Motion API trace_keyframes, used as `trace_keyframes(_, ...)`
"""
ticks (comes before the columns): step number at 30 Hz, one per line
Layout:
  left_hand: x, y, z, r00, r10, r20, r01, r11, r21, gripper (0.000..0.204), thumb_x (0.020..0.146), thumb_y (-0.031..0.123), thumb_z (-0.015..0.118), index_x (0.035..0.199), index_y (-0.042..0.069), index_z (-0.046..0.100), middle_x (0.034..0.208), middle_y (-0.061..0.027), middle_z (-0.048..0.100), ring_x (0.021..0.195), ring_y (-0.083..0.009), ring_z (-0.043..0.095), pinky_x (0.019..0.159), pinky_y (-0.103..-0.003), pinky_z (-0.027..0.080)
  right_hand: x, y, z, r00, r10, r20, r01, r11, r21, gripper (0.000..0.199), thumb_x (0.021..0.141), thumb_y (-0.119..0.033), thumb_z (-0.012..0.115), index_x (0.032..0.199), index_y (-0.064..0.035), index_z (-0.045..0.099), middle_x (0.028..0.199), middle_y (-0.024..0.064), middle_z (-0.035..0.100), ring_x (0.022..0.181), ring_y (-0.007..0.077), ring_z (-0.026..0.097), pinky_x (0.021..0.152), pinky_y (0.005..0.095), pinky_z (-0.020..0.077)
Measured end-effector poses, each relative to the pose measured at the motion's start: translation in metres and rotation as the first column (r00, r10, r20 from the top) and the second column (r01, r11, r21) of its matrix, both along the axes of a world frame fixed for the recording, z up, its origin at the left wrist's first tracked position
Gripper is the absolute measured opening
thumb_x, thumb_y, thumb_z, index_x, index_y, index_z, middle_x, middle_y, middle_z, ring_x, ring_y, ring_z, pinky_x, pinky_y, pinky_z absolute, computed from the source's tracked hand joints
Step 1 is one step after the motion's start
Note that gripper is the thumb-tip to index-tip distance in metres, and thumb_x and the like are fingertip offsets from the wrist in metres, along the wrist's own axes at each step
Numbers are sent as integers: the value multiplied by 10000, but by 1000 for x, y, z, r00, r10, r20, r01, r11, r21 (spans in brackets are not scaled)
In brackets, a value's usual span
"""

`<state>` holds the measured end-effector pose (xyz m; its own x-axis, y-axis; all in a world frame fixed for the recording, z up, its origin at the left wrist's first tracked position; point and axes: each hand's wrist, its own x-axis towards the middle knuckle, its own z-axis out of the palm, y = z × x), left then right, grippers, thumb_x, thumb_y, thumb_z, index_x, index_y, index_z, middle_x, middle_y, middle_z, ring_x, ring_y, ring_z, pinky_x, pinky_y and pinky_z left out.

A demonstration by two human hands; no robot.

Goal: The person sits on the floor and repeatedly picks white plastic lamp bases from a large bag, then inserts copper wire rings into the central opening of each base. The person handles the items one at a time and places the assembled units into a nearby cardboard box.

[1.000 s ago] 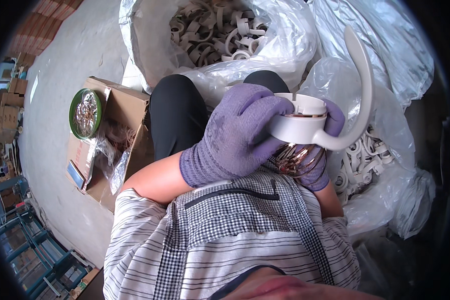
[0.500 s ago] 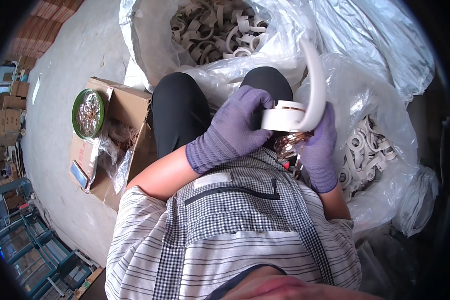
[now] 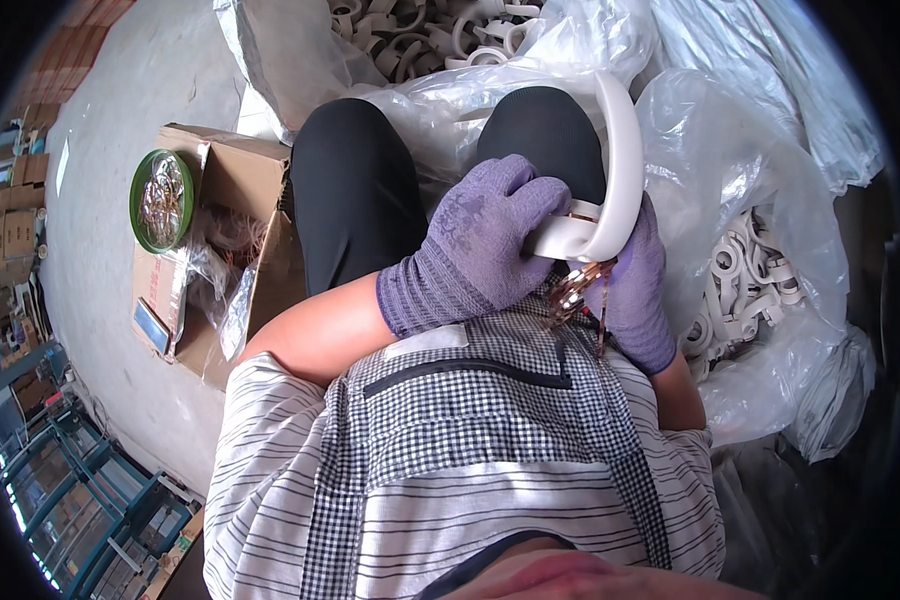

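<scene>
Above my lap is a white plastic part (image 3: 625,150) with a round ring-shaped base and a long curved arm that rises past my right knee. My left hand (image 3: 485,240), in a purple knitted glove, is closed on the left side of its base. My right hand (image 3: 638,295), gloved alike, is closed on the right side, with its fingers partly hidden behind the part. A bunch of thin copper-coloured metal rings (image 3: 576,292) hangs under the base, against my right hand. One strip dangles toward my checked apron (image 3: 470,420).
Ahead, a large plastic bag (image 3: 300,50) holds many white curved parts. To the right, another clear bag (image 3: 810,260) contains similar parts (image 3: 745,285). On my left stands a cardboard box (image 3: 240,150) with a green-rimmed dish (image 3: 162,200) of metal rings and a phone-like object (image 3: 152,325).
The white part has tilted and turned, so its base shows less and its arm stands nearer. My left hand has shifted right along the base. The whole view has moved slightly.
</scene>
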<state>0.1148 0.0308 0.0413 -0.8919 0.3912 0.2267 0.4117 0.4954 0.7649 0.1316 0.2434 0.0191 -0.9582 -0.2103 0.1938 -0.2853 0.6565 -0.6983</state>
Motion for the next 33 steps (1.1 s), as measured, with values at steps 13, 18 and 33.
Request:
trace_keyframes(13, -9, 21, -2, 982, -58, -179, 128, 902, 411, 596, 711, 196, 917, 1211, 27, 640, 1135, -139, 657, 1046, -275, 659, 955, -354, 529, 22, 45, -35, 751, 483, 450, 559, -103, -823, 436, 910, -211, 728, 1272, -29, 568, 961, 60, 535, 759, 200, 557, 701, 343, 505)
trace_keyframes(18, -15, 35, 5, 946, -144, -291, 255, 884, 391, 494, 768, 226, 859, 1181, 29, 673, 1141, -166, 644, 1047, -334, 660, 894, -407, 558, 18, 56, -41, 769, 558, 312, 564, -363, -742, 433, 965, -218, 680, 1338, -28, 567, 925, 29, 512, 729, 139, 495, 684, 288, 471)
trace_keyframes(33, -126, -60, -79, 1000, -23, -19, 17, 955, -296, 504, 899, 404, 750, 1273, 73, 675, 1247, -165, 641, 1147, -345, 649, 998, -423, 533, 54, 186, -41, 767, -335, 547, 383, -445, -810, 654, 995, -445, 675, 1411, 42, 539, 896, 29, 586, 612, 97, 391, 646, 228, 412)
